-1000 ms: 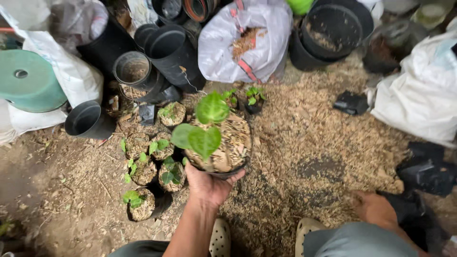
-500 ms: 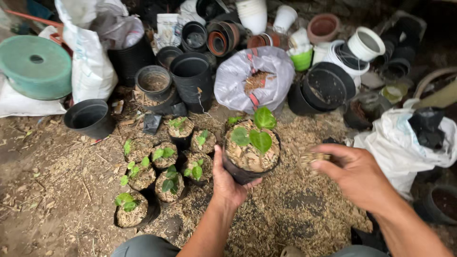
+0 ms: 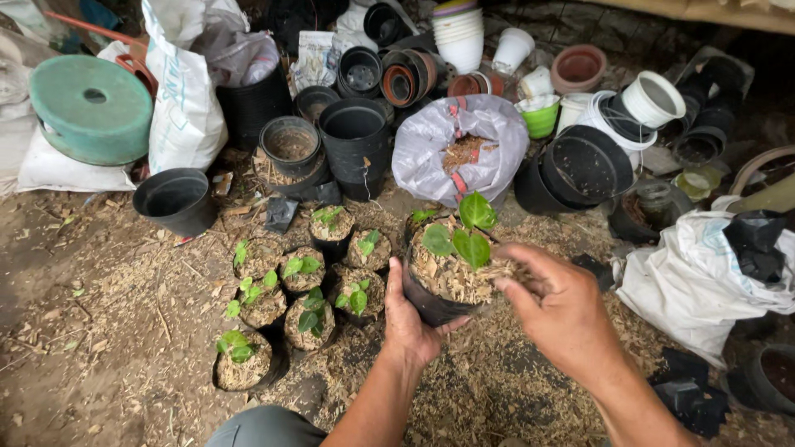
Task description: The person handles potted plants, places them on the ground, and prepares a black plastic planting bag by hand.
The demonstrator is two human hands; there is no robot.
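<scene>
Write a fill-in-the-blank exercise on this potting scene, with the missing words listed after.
1. The left hand holds a black grow bag with a ____ seedling in it.
2. The right hand hovers over the bag's ____ filling.
3. The cluster of small potted seedlings sits to the ____ of the held bag.

Missing words: green; wood-chip; left
</scene>
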